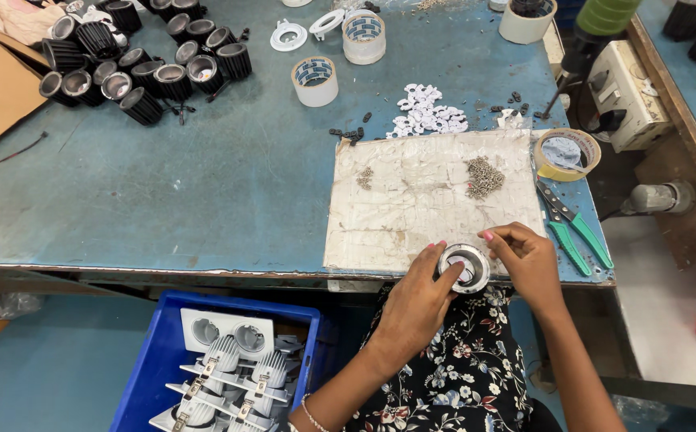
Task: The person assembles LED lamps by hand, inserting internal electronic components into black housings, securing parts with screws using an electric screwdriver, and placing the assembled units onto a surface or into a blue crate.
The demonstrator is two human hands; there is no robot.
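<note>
Both of your hands grip the round silver lamp ring point(463, 268): your left hand point(416, 304) curls around its left side with fingertips on the rim, and your right hand point(528, 264) pinches its right side. You hold it at the near edge of the blue table point(204, 184), over the near right corner of the worn white mat point(420, 200). A small heap of screws point(484, 176) lies toward the mat's far right corner. Green-handled pliers point(576, 228) rest just beside the mat's right edge, near the table's right edge. Black lamp housings point(140, 64) crowd the far left corner. Below the near edge, a blue crate point(156, 352) holds white fittings.
</note>
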